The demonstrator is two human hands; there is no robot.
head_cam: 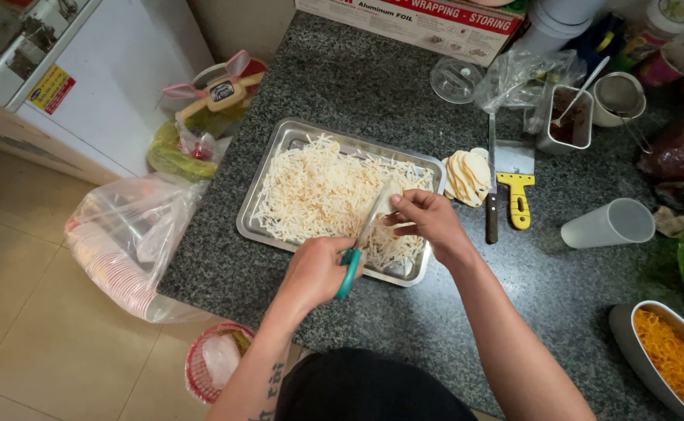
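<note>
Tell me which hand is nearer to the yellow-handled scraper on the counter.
The right hand, holding a pale slice over the tray, is just left of the scraper. The left hand, gripping scissors, is farther left.

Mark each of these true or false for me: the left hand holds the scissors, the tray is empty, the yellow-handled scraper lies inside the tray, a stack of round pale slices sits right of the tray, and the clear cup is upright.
1. The left hand holds the teal-handled scissors. True.
2. The metal tray is empty. False: it is covered with pale shredded strips.
3. The yellow-handled scraper lies inside the tray. False: it lies on the granite counter, beside a knife.
4. A stack of round pale slices sits right of the tray. True.
5. The clear plastic cup stands upright. False: it lies on its side.
6. The right hand holds a pale slice at the scissor blades. True.
</note>
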